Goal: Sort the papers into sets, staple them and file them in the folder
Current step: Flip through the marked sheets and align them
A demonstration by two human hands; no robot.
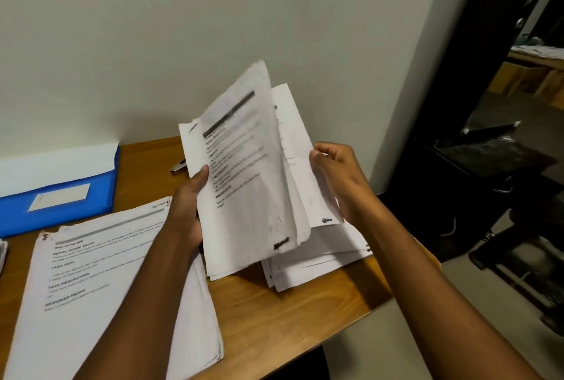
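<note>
- Wooden desk (320, 297): one, warm brown grain, flat top, set against a pale wall; taken as landmark.
- Large paper stack (100, 303): one, on the desk's near left part; white printed sheets, corners worn, edges layered, partly under the left forearm.
- Blue folder (61, 196): one, smooth plastic, rectangular, white label on its cover, white sheets inside; lies at the desk's far left against the wall.
- Held sheaf (250, 172): one, white printed pages raised above the desk's middle, tilted, fanned into two parts; front page blurred.
- Loose pile (323, 260): one, white sheets flat on the desk's right edge, below the sheaf.
- Left hand (186, 208): thumb over the sheaf's front left edge, fingers behind, gripping.
- Right hand (338, 175): fingers curled on the rear pages' right edge.
- Stapler (178, 166): one, small, metal, at the desk's far middle, mostly hidden behind the sheaf.
</note>
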